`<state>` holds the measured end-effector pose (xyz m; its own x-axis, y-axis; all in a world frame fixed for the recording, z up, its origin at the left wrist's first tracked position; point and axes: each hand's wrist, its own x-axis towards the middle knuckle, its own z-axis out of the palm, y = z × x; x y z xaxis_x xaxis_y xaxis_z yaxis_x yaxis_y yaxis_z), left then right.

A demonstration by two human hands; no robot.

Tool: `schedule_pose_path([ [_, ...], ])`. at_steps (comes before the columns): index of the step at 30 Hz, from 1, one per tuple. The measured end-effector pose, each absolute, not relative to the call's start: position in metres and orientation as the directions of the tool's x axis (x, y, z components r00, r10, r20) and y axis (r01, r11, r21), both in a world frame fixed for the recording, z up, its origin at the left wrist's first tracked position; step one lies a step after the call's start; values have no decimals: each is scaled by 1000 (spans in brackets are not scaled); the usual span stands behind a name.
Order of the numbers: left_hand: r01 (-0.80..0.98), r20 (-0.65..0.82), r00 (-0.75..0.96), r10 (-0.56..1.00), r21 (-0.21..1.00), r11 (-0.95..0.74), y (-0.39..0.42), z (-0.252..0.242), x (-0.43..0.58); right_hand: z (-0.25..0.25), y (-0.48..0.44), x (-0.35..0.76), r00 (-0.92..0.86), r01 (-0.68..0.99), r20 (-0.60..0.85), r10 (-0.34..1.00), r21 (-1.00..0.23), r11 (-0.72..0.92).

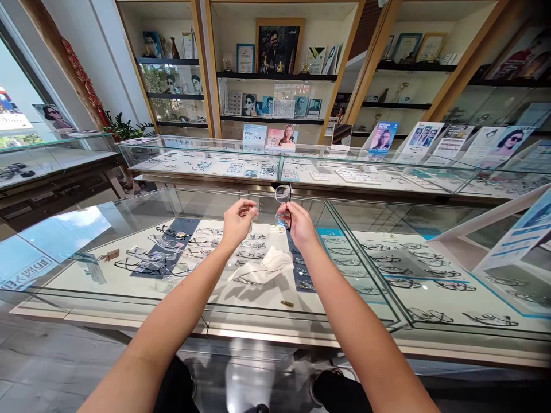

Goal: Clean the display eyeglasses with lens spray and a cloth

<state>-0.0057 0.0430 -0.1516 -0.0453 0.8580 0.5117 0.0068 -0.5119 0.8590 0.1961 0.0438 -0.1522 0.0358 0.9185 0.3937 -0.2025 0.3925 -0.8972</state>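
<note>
Right hand (300, 225) fingers closed around glasses (283, 195); left hand (236, 222) pinched left of them, contents unclear. Best grip frame only, off lenses, over cloth (262, 268).

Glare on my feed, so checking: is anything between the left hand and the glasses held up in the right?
Nothing visible. The left hand, fingers pinched, is raised close beside the right hand, which holds the glasses above the counter glass; only air shows between them. The white cloth lies lower, on the glass.
</note>
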Motion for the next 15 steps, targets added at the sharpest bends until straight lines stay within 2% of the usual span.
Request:
schedule_pose_path([
  [8,59,589,-47,807,808,-586,40,-142,-11,-150,37,192,-109,-137,479,871,-875,464],
  [12,58,601,-31,799,799,-599,40,-142,-14,-147,33,192,-176,-87,442,879,-897,434],
  [15,211,707,5,707,690,-692,38,-139,-15,-143,31,193,-217,-59,437,873,-898,435],
])
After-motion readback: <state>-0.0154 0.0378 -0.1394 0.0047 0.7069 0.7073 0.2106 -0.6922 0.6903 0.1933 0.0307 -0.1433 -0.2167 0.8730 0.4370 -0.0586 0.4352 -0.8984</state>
